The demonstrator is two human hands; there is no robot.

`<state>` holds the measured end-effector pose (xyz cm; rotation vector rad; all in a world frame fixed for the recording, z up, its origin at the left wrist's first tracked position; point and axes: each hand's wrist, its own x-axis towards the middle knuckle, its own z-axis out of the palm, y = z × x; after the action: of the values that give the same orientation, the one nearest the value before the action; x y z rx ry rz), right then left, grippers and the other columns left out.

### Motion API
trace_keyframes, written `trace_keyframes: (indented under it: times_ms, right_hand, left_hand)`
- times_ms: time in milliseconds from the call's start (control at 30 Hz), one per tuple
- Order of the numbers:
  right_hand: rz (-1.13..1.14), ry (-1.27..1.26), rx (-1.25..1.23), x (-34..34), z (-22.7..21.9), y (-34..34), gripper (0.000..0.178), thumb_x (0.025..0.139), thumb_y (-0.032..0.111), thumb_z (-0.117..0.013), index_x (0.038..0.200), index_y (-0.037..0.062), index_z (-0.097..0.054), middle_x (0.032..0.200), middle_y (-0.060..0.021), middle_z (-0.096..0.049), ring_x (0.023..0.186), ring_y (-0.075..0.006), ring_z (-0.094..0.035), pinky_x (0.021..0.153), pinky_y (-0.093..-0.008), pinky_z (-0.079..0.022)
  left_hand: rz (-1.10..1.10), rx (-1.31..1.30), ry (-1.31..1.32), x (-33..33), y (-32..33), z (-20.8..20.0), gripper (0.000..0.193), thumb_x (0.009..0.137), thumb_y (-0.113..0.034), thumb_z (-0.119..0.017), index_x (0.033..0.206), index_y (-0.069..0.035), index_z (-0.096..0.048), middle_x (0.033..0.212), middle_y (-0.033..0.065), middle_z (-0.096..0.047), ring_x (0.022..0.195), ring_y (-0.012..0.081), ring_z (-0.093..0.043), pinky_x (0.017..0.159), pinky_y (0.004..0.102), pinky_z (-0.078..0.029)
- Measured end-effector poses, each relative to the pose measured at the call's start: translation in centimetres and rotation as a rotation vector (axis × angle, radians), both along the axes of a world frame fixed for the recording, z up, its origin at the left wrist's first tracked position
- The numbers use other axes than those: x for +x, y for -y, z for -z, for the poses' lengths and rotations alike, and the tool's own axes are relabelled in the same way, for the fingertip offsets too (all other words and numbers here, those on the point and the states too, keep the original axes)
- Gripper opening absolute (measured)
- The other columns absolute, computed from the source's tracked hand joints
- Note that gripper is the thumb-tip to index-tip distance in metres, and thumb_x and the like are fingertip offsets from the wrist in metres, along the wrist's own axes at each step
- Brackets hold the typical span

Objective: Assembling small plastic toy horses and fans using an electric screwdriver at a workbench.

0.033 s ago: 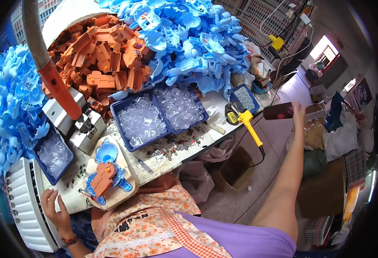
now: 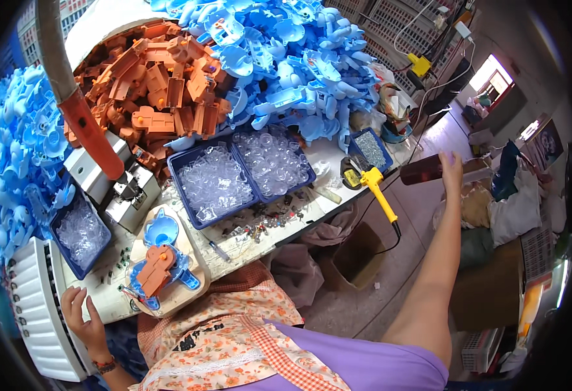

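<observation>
At the right, my right hand (image 2: 453, 173) is stretched far out with its fingers wrapped around the end of a dark red cylinder (image 2: 421, 171). The cylinder lies nearly level beyond the bench edge; what kind of thing it is, I cannot tell. My left hand (image 2: 85, 320) is empty, its fingers apart, beside a white ribbed rack (image 2: 46, 313) at the lower left. In front of me, a pale wooden fixture (image 2: 195, 266) bears a blue plastic shell (image 2: 161, 229). An orange-brown plastic part (image 2: 156, 270) with thin wires lies on the shell.
Blue trays (image 2: 198, 225) hold clear plastic pieces. Orange-brown housings (image 2: 162, 85) and blue shells (image 2: 286, 72) are heaped behind. A press with a red lever (image 2: 90, 137) stands left. A yellow soldering iron (image 2: 380, 195) juts past the bench edge above a cardboard box (image 2: 354, 260).
The dark red cylinder and my right hand have shifted very slightly. My left hand and the things on the bench look the same.
</observation>
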<state>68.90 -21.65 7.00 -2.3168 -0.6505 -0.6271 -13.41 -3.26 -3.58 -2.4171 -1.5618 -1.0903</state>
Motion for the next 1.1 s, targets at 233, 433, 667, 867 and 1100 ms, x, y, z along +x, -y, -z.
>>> trace_keyframes:
  times_ms: [233, 433, 667, 867, 1100]
  right_hand:
    - [-0.139, -0.012, -0.037, 2.7, -6.2, -0.1, 0.055, 0.085, 0.042, -0.068, 0.119, -0.0002, -0.058, 0.113, -0.0129, -0.062, 0.106, -0.0204, -0.056, 0.095, -0.0305, -0.041]
    - [-0.282, -0.093, -0.048, -2.3, -11.4, -2.6, 0.045, 0.087, 0.037, -0.067, 0.113, 0.0009, -0.062, 0.105, -0.0055, -0.063, 0.100, -0.0140, -0.056, 0.091, -0.0264, -0.041]
    - [-0.327, -0.166, -0.059, -5.0, -14.4, -4.3, 0.043, 0.086, 0.036, -0.068, 0.111, 0.0009, -0.064, 0.105, -0.0051, -0.062, 0.100, -0.0142, -0.055, 0.090, -0.0257, -0.041]
    - [-0.362, -0.198, -0.012, -7.2, -15.6, -6.0, 0.038, 0.086, 0.035, -0.068, 0.106, 0.0023, -0.067, 0.107, -0.0054, -0.060, 0.102, -0.0130, -0.052, 0.089, -0.0254, -0.040]
    - [-0.410, -0.176, -0.057, -8.0, -16.4, -7.1, 0.049, 0.082, 0.046, -0.068, 0.112, 0.0072, -0.064, 0.103, -0.0043, -0.063, 0.101, -0.0145, -0.056, 0.092, -0.0272, -0.039]
  left_hand:
    - [-0.026, 0.025, 0.007, 0.1, 0.0, -0.4, 0.019, 0.083, 0.006, -0.059, 0.101, 0.001, -0.064, 0.106, 0.0135, -0.061, 0.107, 0.0314, -0.057, 0.094, 0.0406, -0.042]
    - [-0.013, 0.043, 0.000, 0.2, -0.4, -0.4, 0.018, 0.084, 0.005, -0.059, 0.101, 0.001, -0.064, 0.106, 0.0132, -0.061, 0.108, 0.0313, -0.056, 0.095, 0.0407, -0.042]
    - [-0.045, 0.018, 0.023, -1.4, 0.3, 0.5, 0.018, 0.084, 0.004, -0.058, 0.101, 0.001, -0.063, 0.106, 0.0130, -0.061, 0.107, 0.0316, -0.056, 0.095, 0.0414, -0.041]
    - [-0.079, 0.021, 0.023, -2.6, 0.9, 0.9, 0.017, 0.084, 0.005, -0.058, 0.100, 0.001, -0.063, 0.105, 0.0135, -0.061, 0.107, 0.0317, -0.056, 0.095, 0.0409, -0.042]
    - [-0.088, 0.020, 0.036, -3.1, 1.0, 1.0, 0.016, 0.084, 0.005, -0.058, 0.099, 0.001, -0.063, 0.104, 0.0139, -0.060, 0.106, 0.0321, -0.056, 0.094, 0.0405, -0.042]
